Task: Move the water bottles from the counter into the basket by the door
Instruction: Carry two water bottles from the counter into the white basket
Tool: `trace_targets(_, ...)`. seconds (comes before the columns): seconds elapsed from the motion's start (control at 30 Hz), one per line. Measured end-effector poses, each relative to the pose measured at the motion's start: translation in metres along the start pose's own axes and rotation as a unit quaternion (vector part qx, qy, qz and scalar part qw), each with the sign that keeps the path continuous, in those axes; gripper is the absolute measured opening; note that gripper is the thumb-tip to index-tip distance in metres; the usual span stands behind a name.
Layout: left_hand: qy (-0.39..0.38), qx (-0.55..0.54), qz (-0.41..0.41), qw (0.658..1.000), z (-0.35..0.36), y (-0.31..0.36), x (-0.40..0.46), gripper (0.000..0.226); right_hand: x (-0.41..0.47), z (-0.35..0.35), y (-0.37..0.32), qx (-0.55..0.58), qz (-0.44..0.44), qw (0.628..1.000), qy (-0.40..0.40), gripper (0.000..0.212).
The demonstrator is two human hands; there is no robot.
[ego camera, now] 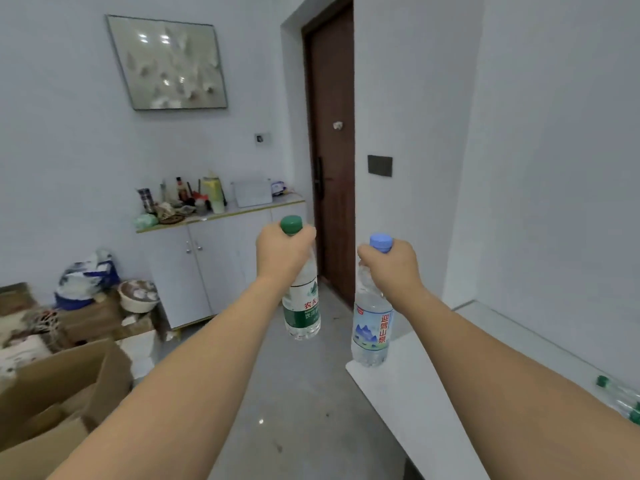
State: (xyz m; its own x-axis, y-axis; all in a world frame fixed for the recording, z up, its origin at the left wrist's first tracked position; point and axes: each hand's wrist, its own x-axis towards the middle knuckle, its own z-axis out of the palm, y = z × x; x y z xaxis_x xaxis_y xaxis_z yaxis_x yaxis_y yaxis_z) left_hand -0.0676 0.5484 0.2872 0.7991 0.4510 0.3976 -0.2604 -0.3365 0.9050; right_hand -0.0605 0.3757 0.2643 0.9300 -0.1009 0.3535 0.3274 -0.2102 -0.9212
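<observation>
A: Step in hand?

B: Carry leg — both hands loaded. Left hand (282, 252) is wrapped around the neck of the green-capped bottle (302, 299), right hand (389, 266) is wrapped around the neck of the blue-capped bottle (371, 327). Both bottles hang upright below the fists, clear of any surface as far as I can tell.

A: Where's the desk?

B: White desk (415, 403) runs below and to the right of the right hand. More bottles (623, 400) lie on their sides on it, far right of the right arm, so the task looks early.

A: Basket?

B: Door (332, 150) is straight ahead, beyond and between the two hands. A pale round basket-like thing (138, 296) sits low, well left of the left hand by the white cabinet (207, 265) — can't tell if that's the target.

A: Next move?

B: My read — walk toward the door, find the basket, lower both bottles in, let go. Then back for the rest.
</observation>
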Motion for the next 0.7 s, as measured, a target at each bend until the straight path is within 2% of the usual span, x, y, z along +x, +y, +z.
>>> trace_targets(0.1, 0.041, 0.019, 0.000, 0.999, -0.058, 0.004, 0.009, 0.033, -0.005, 0.044, -0.035, 0.048, -0.005, 0.997, -0.058, 0.022)
trace_targets(0.17, 0.052, 0.031, 0.009, 0.998, -0.085, 0.007, 0.013, 0.034, -0.007, 0.065, -0.053, 0.060, -0.011, 0.995, -0.083, 0.027)
trace_targets(0.27, 0.070, 0.033, 0.009, 0.997, -0.112, 0.010, 0.022, 0.035, -0.004, 0.086, -0.069, 0.059, -0.032, 0.992, -0.108, 0.023)
trace_targets(0.37, 0.089, 0.033, -0.002, 0.995, -0.130, 0.006, 0.034, 0.032, 0.003, 0.105, -0.077, 0.059, -0.036, 0.990, -0.124, 0.014)
trace_targets(0.7, 0.069, 0.044, -0.011, 0.997, -0.139, -0.024, 0.095, 0.036, 0.050, 0.161, -0.068, 0.065, -0.024, 0.990, -0.123, 0.013)
